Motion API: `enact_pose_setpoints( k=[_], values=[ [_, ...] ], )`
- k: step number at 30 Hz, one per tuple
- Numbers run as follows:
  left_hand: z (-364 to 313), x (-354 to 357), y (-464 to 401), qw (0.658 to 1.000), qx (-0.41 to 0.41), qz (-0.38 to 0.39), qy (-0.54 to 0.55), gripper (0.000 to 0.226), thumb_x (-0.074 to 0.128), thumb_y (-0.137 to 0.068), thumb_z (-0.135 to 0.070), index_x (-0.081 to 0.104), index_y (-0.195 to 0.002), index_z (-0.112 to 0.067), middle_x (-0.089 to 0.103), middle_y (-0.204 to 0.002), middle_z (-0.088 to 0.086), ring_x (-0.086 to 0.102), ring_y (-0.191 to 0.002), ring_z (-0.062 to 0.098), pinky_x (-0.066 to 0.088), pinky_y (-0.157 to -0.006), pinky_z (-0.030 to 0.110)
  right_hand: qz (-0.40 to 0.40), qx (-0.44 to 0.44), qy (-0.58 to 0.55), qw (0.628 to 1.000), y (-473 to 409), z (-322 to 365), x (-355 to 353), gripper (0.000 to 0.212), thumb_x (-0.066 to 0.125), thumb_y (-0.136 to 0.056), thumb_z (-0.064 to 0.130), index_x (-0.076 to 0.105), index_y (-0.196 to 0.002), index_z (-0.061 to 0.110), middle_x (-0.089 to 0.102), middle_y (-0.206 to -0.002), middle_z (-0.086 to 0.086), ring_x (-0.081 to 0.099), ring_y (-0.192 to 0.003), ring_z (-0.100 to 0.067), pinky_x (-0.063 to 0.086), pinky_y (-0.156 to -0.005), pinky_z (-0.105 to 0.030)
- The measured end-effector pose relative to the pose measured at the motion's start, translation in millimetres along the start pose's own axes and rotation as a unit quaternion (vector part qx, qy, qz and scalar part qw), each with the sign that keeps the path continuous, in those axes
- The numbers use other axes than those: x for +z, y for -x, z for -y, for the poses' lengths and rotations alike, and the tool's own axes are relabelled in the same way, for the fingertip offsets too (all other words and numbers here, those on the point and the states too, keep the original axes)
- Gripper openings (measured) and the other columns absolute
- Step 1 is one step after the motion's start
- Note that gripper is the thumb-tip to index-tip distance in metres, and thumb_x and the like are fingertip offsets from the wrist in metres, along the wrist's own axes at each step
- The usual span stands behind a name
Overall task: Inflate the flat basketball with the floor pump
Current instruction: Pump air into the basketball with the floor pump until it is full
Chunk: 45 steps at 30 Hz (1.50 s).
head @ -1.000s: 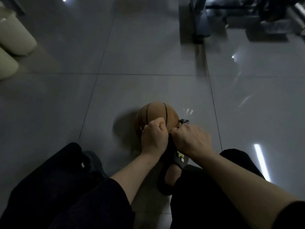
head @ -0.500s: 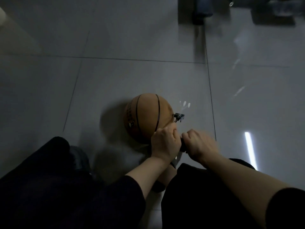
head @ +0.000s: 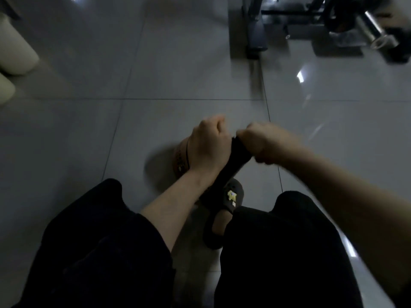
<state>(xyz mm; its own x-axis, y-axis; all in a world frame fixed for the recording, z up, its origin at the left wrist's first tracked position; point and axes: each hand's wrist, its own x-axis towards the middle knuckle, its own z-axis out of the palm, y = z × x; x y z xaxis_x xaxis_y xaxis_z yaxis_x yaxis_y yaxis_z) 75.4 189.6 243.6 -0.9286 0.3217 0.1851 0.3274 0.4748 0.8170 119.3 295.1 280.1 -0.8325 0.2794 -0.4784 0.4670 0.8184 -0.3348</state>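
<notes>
Nearest, dark trouser legs frame a dark slipper with a yellow star (head: 231,196) on the glossy grey tiled floor (head: 89,141). Above it, the left hand (head: 210,144) and right hand (head: 261,142) each clench around the black floor pump handle (head: 239,148), fists side by side. The orange rubber basketball (head: 181,157) lies on the floor, mostly hidden behind the left hand. Farther off stands dark metal gym equipment (head: 255,30).

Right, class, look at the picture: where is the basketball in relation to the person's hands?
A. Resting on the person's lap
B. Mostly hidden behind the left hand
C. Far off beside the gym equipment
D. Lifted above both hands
B: only an orange sliver of the basketball shows on the floor, beside and behind the left hand, which grips the pump handle together with the right hand.
</notes>
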Motion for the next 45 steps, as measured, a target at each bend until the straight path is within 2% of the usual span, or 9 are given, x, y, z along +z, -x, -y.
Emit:
enact_pose_setpoints(
  k=[3, 6, 16, 21, 25, 32, 35, 41, 45],
  values=[
    [53.8, 21.0, 20.1, 1.000, -0.020, 0.014, -0.013, 0.026, 0.030, -0.078, -0.019, 0.035, -0.054, -0.012, 0.044, -0.054, 0.013, 0.046, -0.056, 0.030, 0.036, -0.055, 0.044, -0.044, -0.031, 0.078, 0.995, -13.1, -10.0, 60.2, 0.026, 0.038, -0.089, 0.033, 0.044, -0.074, 0.012, 0.049, -0.078, -0.004, 0.053, -0.074, -0.029, 0.038, -0.061, -0.032],
    [96.6, 38.8, 27.8, 0.998, -0.059, 0.023, -0.009, 0.027, 0.030, -0.079, -0.017, 0.038, -0.055, -0.006, 0.035, -0.048, 0.001, 0.037, -0.047, 0.022, 0.032, -0.048, 0.040, -0.080, -0.070, 0.122, 0.987, -31.6, -9.5, 95.5, 0.029, 0.040, -0.094, 0.020, 0.038, -0.065, 0.014, 0.044, -0.069, -0.002, 0.054, -0.071, -0.029, 0.041, -0.055, -0.033],
    [172.0, 53.1, 36.0, 0.991, -0.127, 0.035, -0.007, 0.030, 0.027, -0.081, -0.019, 0.031, -0.052, -0.021, 0.032, -0.046, -0.007, 0.032, -0.043, 0.012, 0.032, -0.043, 0.039, -0.041, -0.018, 0.058, 0.997, -76.7, -0.1, 146.7, 0.039, 0.031, -0.097, 0.031, 0.044, -0.062, 0.019, 0.047, -0.061, 0.002, 0.040, -0.050, -0.013, 0.024, -0.046, -0.026],
    [135.8, 48.8, 38.9, 0.981, -0.111, 0.134, -0.081, 0.029, 0.025, -0.084, -0.022, 0.033, -0.056, -0.017, 0.034, -0.051, 0.001, 0.046, -0.053, 0.031, 0.029, -0.050, 0.035, 0.002, 0.020, 0.081, 0.996, -58.9, -15.3, 135.3, 0.030, 0.034, -0.097, 0.029, 0.045, -0.073, 0.018, 0.046, -0.070, -0.001, 0.052, -0.069, -0.021, 0.029, -0.053, -0.027],
    [86.0, 35.6, 46.5, 0.977, -0.037, 0.191, -0.087, 0.035, 0.029, -0.093, -0.018, 0.028, -0.057, -0.021, 0.032, -0.049, -0.005, 0.037, -0.049, 0.022, 0.023, -0.053, 0.029, 0.027, 0.028, 0.112, 0.993, -23.0, -33.8, 122.2, 0.015, 0.043, -0.091, 0.027, 0.054, -0.093, 0.016, 0.058, -0.100, -0.010, 0.059, -0.095, -0.031, 0.043, -0.065, -0.035],
    [-5.0, -18.5, 1.7, 0.998, 0.024, 0.044, -0.027, 0.026, 0.031, -0.084, -0.019, 0.038, -0.060, -0.011, 0.035, -0.052, 0.001, 0.038, -0.057, 0.024, 0.021, -0.056, 0.037, -0.028, 0.083, -0.076, 0.993, 1.9, 4.3, 3.8, 0.029, 0.041, -0.088, 0.030, 0.055, -0.074, 0.009, 0.059, -0.069, -0.012, 0.054, -0.063, -0.026, 0.045, -0.065, -0.038],
    [2.3, -19.2, -1.0, 0.999, 0.023, 0.016, -0.020, 0.022, 0.028, -0.077, -0.021, 0.035, -0.057, -0.013, 0.038, -0.053, 0.004, 0.040, -0.056, 0.025, 0.030, -0.054, 0.040, -0.081, 0.050, 0.021, 0.995, 5.4, 13.8, 8.4, 0.029, 0.039, -0.091, 0.029, 0.049, -0.071, 0.011, 0.053, -0.073, -0.010, 0.050, -0.069, -0.028, 0.043, -0.067, -0.036],
    [74.3, 27.9, 20.8, 0.994, -0.038, 0.085, -0.058, 0.028, 0.027, -0.081, -0.019, 0.025, -0.053, -0.016, 0.027, -0.048, -0.002, 0.036, -0.051, 0.027, 0.026, -0.050, 0.035, -0.091, 0.009, 0.102, 0.991, -32.7, -16.6, 96.3, 0.032, 0.035, -0.091, 0.025, 0.031, -0.060, 0.019, 0.042, -0.064, -0.001, 0.039, -0.052, -0.017, 0.026, -0.046, -0.027],
    [97.1, 58.6, 21.7, 0.990, -0.059, 0.118, -0.047, 0.030, 0.025, -0.082, -0.019, 0.023, -0.052, -0.019, 0.027, -0.047, -0.003, 0.036, -0.049, 0.024, 0.027, -0.049, 0.034, -0.059, 0.028, 0.122, 0.990, -58.1, -41.1, 123.7, 0.029, 0.039, -0.093, 0.023, 0.034, -0.066, 0.014, 0.036, -0.064, 0.000, 0.041, -0.056, -0.020, 0.033, -0.048, -0.028]
  ],
)
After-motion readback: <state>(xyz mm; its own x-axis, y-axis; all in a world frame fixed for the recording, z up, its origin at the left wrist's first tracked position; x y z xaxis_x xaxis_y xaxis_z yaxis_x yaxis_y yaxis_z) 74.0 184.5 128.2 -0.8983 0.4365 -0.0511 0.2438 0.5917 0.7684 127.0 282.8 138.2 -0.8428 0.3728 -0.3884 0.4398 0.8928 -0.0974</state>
